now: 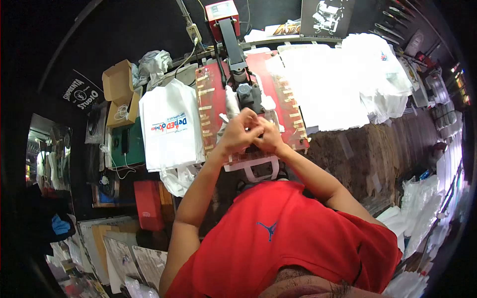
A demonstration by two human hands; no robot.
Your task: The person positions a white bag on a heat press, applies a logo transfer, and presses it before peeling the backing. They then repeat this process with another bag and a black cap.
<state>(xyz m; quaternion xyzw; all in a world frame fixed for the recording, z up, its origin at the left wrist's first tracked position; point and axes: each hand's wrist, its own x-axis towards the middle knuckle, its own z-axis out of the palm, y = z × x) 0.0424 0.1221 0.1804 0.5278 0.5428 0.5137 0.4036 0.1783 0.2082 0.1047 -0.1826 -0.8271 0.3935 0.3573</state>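
My left hand [240, 131] and my right hand [269, 135] meet in front of a heat press [243, 92] with a dark arm and a red control box [222, 11]. Both hands have curled fingers that touch each other; whatever may be between them is too small to make out. Beneath them lies a red board [211, 94] edged with strips of tape. White cloth [231, 102] sits around the press base, and a white strap loop [263, 169] hangs at the board's near edge.
Printed white bags [171, 126] are stacked at the left, beside an open cardboard box [119, 92]. White sheets [323, 84] and a heap of white bags [372, 74] lie at the right. A red box [148, 206] stands lower left.
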